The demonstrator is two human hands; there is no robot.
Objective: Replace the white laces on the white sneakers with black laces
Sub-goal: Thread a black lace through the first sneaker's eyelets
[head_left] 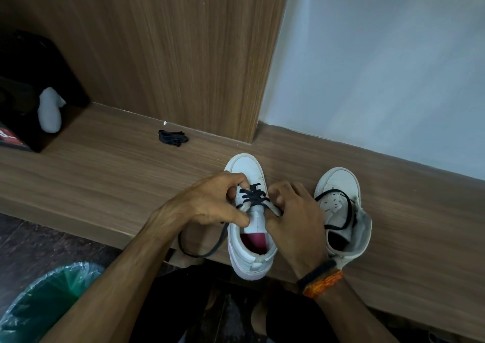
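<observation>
Both forearms are bare, with no sleeves in view. The right wrist [321, 279] wears 2 bands side by side: a black band [316, 271] and an orange woven thread band [323, 283].

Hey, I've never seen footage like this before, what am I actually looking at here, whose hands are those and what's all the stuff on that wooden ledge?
There is no machine here. This is one picture from a camera worn on a person's head, looking forward and down, so you see their own two bare hands.

The left hand and right hand are working on the near white sneaker, which stands on a wooden ledge. Its front eyelets already carry a black lace, and both hands pinch that lace near the tongue. One loose end loops off the ledge's edge.

Beside it, to the right, stands a second white sneaker, with another black lace lying loosely across its opening.

Further back lies a small dark bundle, possibly more lace. A bin with a green liner sits on the floor.
</observation>
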